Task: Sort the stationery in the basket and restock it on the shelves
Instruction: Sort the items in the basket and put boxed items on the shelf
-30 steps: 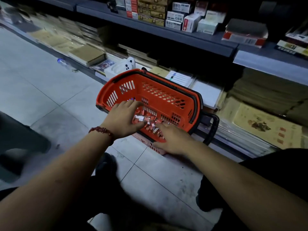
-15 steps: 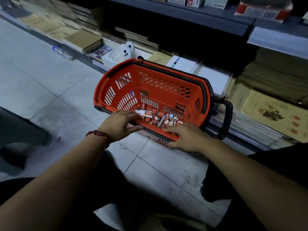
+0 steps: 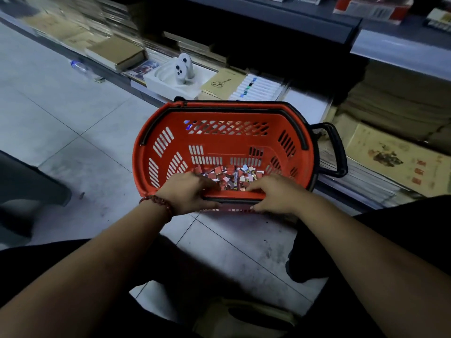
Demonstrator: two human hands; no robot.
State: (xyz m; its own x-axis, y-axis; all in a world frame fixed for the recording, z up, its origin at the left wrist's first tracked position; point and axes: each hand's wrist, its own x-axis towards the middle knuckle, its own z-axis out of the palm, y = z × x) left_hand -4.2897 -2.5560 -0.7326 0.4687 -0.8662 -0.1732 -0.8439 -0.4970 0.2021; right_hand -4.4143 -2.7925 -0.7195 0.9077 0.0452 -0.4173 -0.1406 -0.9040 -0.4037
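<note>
Clamping the near rim of the basket [image 3: 219, 142], left hand [image 3: 188, 193] and right hand [image 3: 275, 195] could tip it and spill the boxes [image 3: 227, 176] onto the floor [image 3: 73, 118].

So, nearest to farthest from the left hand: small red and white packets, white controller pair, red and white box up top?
1. Small red and white packets: in the orange basket, beside the left hand.
2. White controller pair: bottom shelf, behind the basket.
3. Red and white box: upper shelf, far right.
</note>
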